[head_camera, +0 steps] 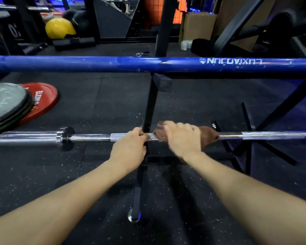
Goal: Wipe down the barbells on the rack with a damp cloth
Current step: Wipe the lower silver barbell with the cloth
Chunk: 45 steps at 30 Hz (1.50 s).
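Observation:
A chrome barbell [88, 137] lies level across the black rack [149, 106], its thick sleeve at the left. My left hand [129, 149] grips the bar's shaft just left of the rack upright. Right of the upright, my right hand [182, 138] holds a brown cloth [208, 135] wrapped around the shaft. The cloth sticks out on both sides of the hand. Higher up and farther from me, a blue barbell [113, 64] with white lettering spans the whole view on the same rack.
A grey weight plate [5, 103] and a red plate [42, 98] lie stacked on the black rubber floor at the left. A yellow ball [59, 28] and a cardboard box [196, 25] stand at the back. Black rack legs [245, 121] slant at the right.

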Motion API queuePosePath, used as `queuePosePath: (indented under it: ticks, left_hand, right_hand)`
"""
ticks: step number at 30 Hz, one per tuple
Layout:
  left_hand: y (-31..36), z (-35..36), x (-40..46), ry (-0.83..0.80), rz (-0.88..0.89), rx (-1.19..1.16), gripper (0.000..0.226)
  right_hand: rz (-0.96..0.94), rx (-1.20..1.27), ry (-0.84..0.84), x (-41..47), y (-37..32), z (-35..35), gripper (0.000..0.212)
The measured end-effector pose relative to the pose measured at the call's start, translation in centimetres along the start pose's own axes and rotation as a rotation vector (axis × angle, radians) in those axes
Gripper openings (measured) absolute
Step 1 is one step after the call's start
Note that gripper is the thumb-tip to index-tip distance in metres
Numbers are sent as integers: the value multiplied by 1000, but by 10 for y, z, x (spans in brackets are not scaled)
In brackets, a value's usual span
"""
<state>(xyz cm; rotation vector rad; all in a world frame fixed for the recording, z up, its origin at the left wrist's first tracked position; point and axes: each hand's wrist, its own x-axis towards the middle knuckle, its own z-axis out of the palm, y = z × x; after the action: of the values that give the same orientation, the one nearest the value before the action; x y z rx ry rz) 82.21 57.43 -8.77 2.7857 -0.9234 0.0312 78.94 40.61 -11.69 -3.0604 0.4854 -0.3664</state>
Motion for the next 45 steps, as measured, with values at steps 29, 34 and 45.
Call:
queuePosePath:
  ticks: [29, 34, 45]
  left_hand:
    - [101, 23, 48, 106, 80, -131, 39]
    - [131, 34, 59, 90, 133, -152, 41]
    - [169, 48, 77, 31, 186, -147, 38]
  right_hand:
    - [34, -36, -154, -37, 159, -20, 78]
    - [221, 31, -171, -42, 153, -19, 67]
    - [185, 86, 167, -32, 180, 16, 55]
